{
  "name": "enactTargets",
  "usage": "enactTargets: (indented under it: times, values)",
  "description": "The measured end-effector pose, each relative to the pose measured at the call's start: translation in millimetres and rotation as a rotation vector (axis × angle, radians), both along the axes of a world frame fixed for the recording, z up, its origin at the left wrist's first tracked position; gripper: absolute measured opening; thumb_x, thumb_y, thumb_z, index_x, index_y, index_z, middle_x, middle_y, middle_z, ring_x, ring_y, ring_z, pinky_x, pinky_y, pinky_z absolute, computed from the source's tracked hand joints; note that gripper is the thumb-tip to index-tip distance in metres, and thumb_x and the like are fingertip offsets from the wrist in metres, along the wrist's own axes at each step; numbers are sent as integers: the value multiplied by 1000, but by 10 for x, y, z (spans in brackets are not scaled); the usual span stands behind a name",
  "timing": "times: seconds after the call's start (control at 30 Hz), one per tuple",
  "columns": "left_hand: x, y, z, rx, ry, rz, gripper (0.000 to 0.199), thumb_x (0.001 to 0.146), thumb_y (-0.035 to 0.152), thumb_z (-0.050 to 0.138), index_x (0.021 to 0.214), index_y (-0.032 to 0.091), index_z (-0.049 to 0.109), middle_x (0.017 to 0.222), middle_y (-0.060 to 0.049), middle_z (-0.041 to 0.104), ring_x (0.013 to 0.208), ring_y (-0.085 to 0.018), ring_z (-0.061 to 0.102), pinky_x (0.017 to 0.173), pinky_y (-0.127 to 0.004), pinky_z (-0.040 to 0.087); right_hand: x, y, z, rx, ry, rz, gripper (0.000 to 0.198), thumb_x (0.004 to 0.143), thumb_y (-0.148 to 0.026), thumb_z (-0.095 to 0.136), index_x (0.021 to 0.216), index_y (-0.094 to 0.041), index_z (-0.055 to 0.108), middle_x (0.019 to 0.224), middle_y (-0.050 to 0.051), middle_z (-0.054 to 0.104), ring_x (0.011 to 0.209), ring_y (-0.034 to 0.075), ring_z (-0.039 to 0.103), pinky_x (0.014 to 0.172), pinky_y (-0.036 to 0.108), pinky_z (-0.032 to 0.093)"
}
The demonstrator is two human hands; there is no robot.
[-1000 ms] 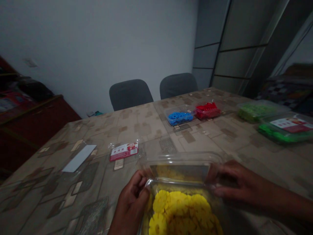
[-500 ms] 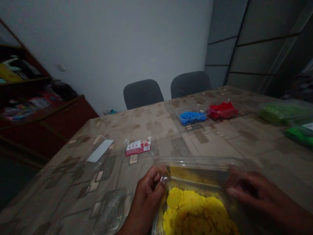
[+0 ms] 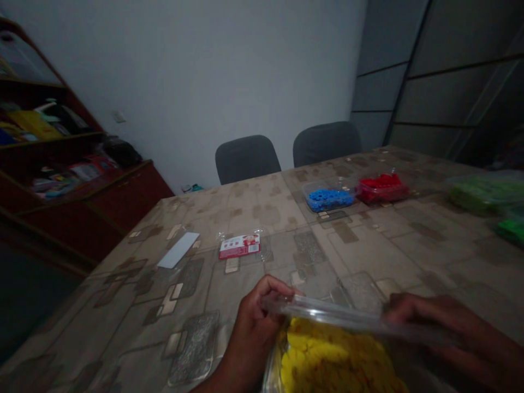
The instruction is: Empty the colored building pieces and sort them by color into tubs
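Note:
In front of me at the bottom is a clear plastic box point(image 3: 270, 376) holding yellow flower-shaped plastic pieces point(image 3: 327, 355). A clear lid point(image 3: 335, 311) is tilted nearly edge-on above the pieces. My left hand point(image 3: 260, 322) is closed at the lid's left corner, beside the box wall. At the lid's right end, my right hand point(image 3: 434, 322) has its fingers closed on the edge, somewhat blurred. The near part of the box lies outside the picture.
Farther back on the patterned tablecloth stand a box of blue pieces point(image 3: 329, 199) and a box of red pieces point(image 3: 382, 188). Green boxes point(image 3: 483, 191) are at the right. A red-and-white labelled package point(image 3: 240, 245) and a white strip point(image 3: 179, 250) lie left. Two chairs point(image 3: 248, 158) stand behind.
The lid has swung from standing open behind the pieces to nearly edge-on above them. Both hands have moved with it, and the view has shifted slightly left.

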State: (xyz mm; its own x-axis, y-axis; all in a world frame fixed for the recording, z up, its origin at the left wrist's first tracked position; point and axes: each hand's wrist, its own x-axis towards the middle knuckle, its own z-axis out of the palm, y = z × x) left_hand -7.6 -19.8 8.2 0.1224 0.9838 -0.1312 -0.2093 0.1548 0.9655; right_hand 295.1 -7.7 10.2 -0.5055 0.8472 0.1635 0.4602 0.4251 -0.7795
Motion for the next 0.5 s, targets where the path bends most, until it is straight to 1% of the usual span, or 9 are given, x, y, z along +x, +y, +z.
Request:
enactTargets:
  times: [0.07, 0.13, 0.2, 0.23, 0.33, 0.43, 0.5]
  values:
    - [-18, 50, -37, -43, -61, -14, 24, 72, 35, 78, 77, 20, 61, 87, -5, 73, 77, -22, 67, 68, -30, 49, 44, -8, 76, 19, -62, 79, 23, 91, -38, 53, 104, -33, 71, 96, 5, 74, 87, 24, 70, 73, 32, 57]
    - [-20, 89, -57, -95, -92, -12, 32, 64, 42, 83, 71, 19, 61, 81, -5, 74, 73, -23, 68, 65, -31, 51, 62, -4, 145, -2, -133, 132, 26, 93, -33, 51, 112, -34, 68, 104, 5, 73, 95, 24, 69, 78, 34, 56]
    - [-3, 97, -54, -110, -74, 26, 34, 62, 43, 84, 69, 18, 61, 80, -5, 74, 70, -22, 69, 64, -30, 52, 51, 27, 179, -39, -162, 190, 26, 95, -29, 48, 112, -32, 68, 102, 6, 73, 93, 22, 69, 75, 33, 56]
    - [6, 92, -48, -97, -59, 57, 33, 64, 43, 83, 70, 19, 62, 81, -5, 75, 70, -22, 69, 64, -30, 52, 39, 50, 179, -47, -148, 221, 25, 95, -28, 48, 111, -30, 68, 100, 6, 73, 90, 21, 69, 73, 33, 55]
    - [-3, 91, -51, -71, -38, 93, 31, 68, 45, 80, 73, 20, 63, 84, -4, 76, 70, -22, 70, 64, -30, 51, 1, 117, 141, -3, -50, 277, 22, 96, -28, 49, 107, -27, 68, 92, 6, 74, 82, 19, 69, 66, 30, 53]
    - [-75, 157, -101, -141, -66, 19, 32, 63, 44, 84, 69, 19, 64, 82, -5, 76, 70, -23, 71, 63, -31, 53, -10, 136, 119, 47, -1, 296, 21, 95, -28, 53, 109, -26, 67, 89, 6, 74, 75, 17, 69, 65, 28, 52]
    - [-113, 195, -124, -193, -97, -43, 34, 58, 42, 87, 67, 18, 65, 81, -6, 76, 70, -24, 71, 63, -33, 55, -9, 126, 123, 66, -9, 305, 21, 94, -28, 55, 111, -26, 67, 90, 6, 75, 76, 17, 69, 66, 28, 52]
